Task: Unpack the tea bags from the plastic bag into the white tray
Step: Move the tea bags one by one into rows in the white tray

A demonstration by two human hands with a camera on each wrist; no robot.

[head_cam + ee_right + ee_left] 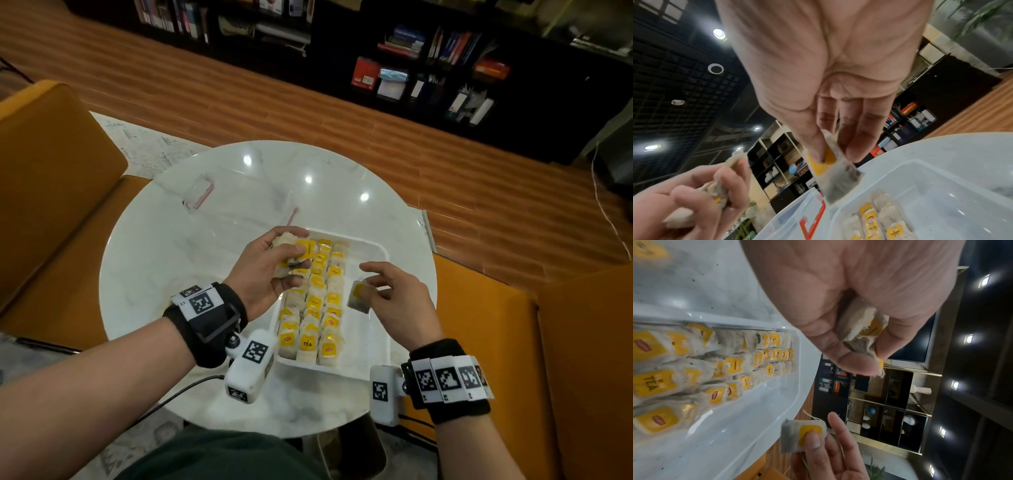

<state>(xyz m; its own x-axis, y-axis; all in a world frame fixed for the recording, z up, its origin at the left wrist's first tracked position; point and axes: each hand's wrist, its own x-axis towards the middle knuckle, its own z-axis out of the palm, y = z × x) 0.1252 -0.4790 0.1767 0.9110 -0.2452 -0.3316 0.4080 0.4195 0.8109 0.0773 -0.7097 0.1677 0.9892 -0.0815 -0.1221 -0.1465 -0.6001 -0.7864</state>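
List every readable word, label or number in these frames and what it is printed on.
"TEA": yellow tag of a tea bag at the near end of the white tray, also clear in the left wrist view.
Red logos on other yellow tags: too blurred to read.
Wrist markers: patterns; their small numbers are unreadable.
Shelf book spines: unreadable.

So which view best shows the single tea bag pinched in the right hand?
Left wrist: the single yellow-tagged paper tea bag shows flat and sharp. The head view shows it small; in the right wrist view it is edge-on and blurred.
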